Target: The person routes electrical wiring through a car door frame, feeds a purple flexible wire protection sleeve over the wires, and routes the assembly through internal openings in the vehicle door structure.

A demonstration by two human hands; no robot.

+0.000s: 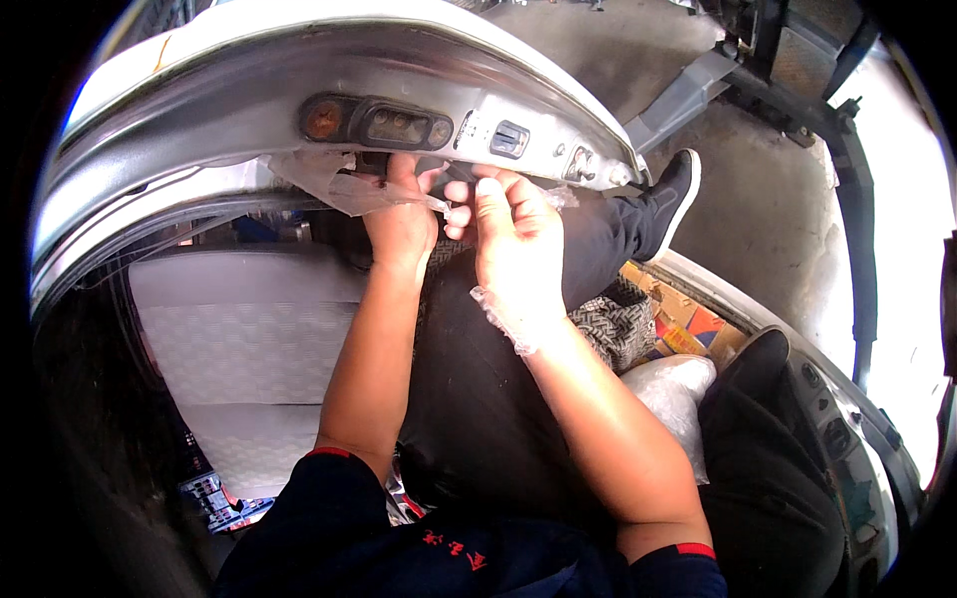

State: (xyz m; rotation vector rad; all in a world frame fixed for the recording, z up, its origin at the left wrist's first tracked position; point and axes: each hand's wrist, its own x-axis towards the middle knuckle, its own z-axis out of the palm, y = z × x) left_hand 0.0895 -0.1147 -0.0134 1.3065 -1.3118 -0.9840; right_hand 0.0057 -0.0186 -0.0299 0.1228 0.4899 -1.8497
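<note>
The silver vehicle door [399, 72] curves across the top of the view, its edge carrying an oval lamp unit [397, 127] and a latch slot [509, 140]. Just below the lamp, my left hand [401, 224] reaches up against the panel with bent fingers, partly hidden by the panel's lip. Torn clear plastic film [364, 194] hangs over the back of its fingers. Close beside it, my right hand [520, 224] is closed, thumb against curled fingers, under the latch slot. What either hand pinches is too small or hidden to make out. A clear plastic band [503, 321] circles my right wrist.
A light grey seat [264, 359] stands at the left. My dark-trousered leg stretches to the right, ending in a black shoe [678, 199]. Cardboard packaging [683, 319] and a white plastic bag [673, 399] lie at the right by the sill. A dark metal post [857, 229] rises beyond.
</note>
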